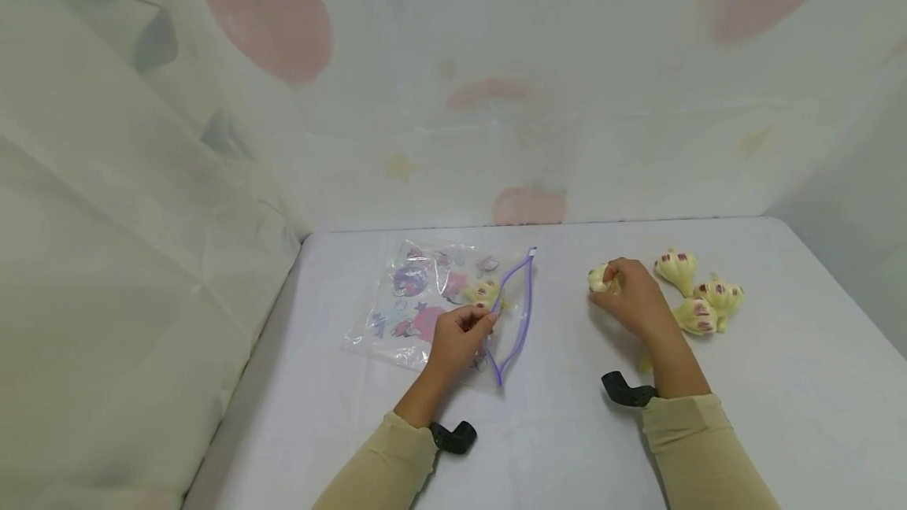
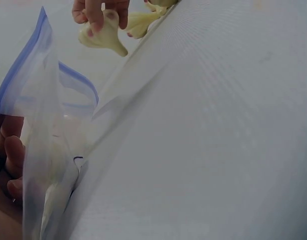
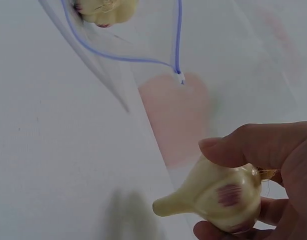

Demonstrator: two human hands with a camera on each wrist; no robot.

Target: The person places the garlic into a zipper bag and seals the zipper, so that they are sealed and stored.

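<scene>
Right grip around garlic bulb

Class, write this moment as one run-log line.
left hand: holds bag | right hand: holds garlic bulb | bag: open, another bulb inside

Tan sleeves show, and just past each one sits a bent black fitting, seemingly of plastic.

Before you is a white table. Behind it you see pale cloth, printed with pink shapes.
</scene>
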